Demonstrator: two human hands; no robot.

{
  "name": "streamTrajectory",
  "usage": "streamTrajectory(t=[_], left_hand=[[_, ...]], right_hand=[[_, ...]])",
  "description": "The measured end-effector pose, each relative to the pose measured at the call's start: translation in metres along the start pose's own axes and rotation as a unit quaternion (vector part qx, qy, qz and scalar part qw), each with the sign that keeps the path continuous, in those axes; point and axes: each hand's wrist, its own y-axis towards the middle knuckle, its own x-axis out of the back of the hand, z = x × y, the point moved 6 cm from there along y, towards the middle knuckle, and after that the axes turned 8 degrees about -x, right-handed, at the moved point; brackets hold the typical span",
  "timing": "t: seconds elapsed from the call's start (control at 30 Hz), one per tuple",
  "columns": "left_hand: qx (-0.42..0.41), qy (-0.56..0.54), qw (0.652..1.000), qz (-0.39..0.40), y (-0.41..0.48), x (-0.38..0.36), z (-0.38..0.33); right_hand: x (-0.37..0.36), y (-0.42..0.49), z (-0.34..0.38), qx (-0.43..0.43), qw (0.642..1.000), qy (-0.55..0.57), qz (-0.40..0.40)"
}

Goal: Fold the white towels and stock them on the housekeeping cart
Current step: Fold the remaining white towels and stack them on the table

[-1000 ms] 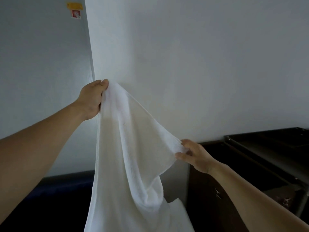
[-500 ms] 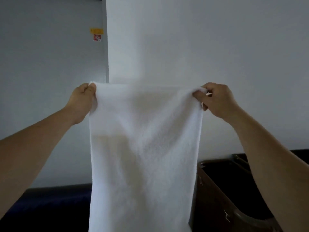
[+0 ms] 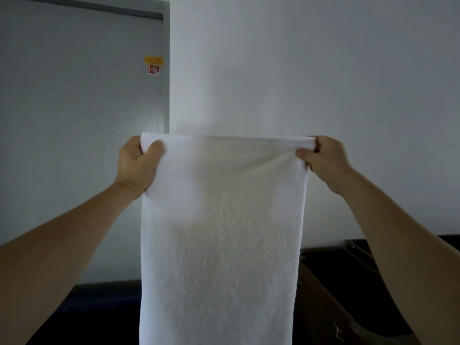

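A grey door [image 3: 74,145] fills the view from 9 to 11 o'clock, with a darker strip [image 3: 87,6] along its top. Near its right edge, at 11 o'clock, a yellow sticker [image 3: 153,60] sits just above a red-and-white sticker [image 3: 153,70]. A white wall [image 3: 311,70] spans 12 to 3 o'clock. Dark skirting [image 3: 107,286] runs at 7 o'clock.

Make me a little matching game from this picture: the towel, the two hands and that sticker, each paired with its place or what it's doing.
1 white towel
2 left hand
3 right hand
4 sticker

A pinches the towel's top right corner
B on the grey door, upper left
C hangs spread between both hands
D grips the towel's top left corner

Pairs: 1-C, 2-D, 3-A, 4-B
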Motion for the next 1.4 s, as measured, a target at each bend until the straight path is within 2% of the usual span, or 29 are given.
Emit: streamTrajectory(t=[0.1, 0.17, 0.27, 0.3, 0.37, 0.47, 0.57, 0.67, 0.77, 0.97, 1.13, 1.4], left_hand=[[0.058, -0.075, 0.995, -0.003, -0.001, -0.005, 0.008], [0.082, -0.112, 0.990, 0.029, 0.001, -0.009, 0.014], [0.096, -0.079, 0.988, 0.089, -0.002, -0.014, 0.026], [0.101, -0.065, 0.988, 0.094, -0.003, -0.015, 0.030], [0.109, -0.051, 0.988, 0.099, -0.002, -0.015, 0.034], [0.096, -0.023, 0.992, 0.083, 0.012, -0.013, 0.020], [0.072, 0.028, 0.996, 0.051, 0.019, -0.004, 0.015], [0.066, 0.000, 0.995, 0.072, 0.012, -0.010, 0.015], [0.105, -0.034, 0.994, 0.026, 0.015, -0.012, 0.010], [0.120, -0.085, 0.989, 0.015, 0.028, -0.019, -0.005], [0.126, -0.020, 0.992, 0.006, 0.024, -0.029, 0.017], [0.159, 0.025, 0.987, -0.002, 0.007, -0.061, 0.061]], right_hand=[[0.006, 0.001, -0.009, -0.021, 0.999, 0.029, 0.000], [0.005, -0.004, -0.018, -0.049, 0.997, 0.063, 0.013], [-0.012, -0.017, -0.044, -0.156, 0.979, 0.102, 0.076], [-0.015, -0.018, -0.049, -0.169, 0.976, 0.105, 0.088], [-0.013, -0.014, -0.046, -0.144, 0.978, 0.135, 0.064], [-0.003, -0.006, -0.026, -0.042, 0.984, 0.169, -0.043], [-0.014, -0.011, -0.022, -0.019, 0.995, 0.089, -0.026], [-0.002, -0.008, -0.015, 0.015, 0.988, 0.136, -0.077], [-0.001, -0.008, -0.012, 0.006, 0.986, 0.152, -0.066], [0.008, -0.004, 0.000, 0.029, 0.983, 0.161, -0.086], [-0.003, 0.000, -0.018, -0.007, 0.985, 0.163, -0.064], [-0.025, 0.021, -0.066, -0.048, 0.983, 0.177, -0.026]])
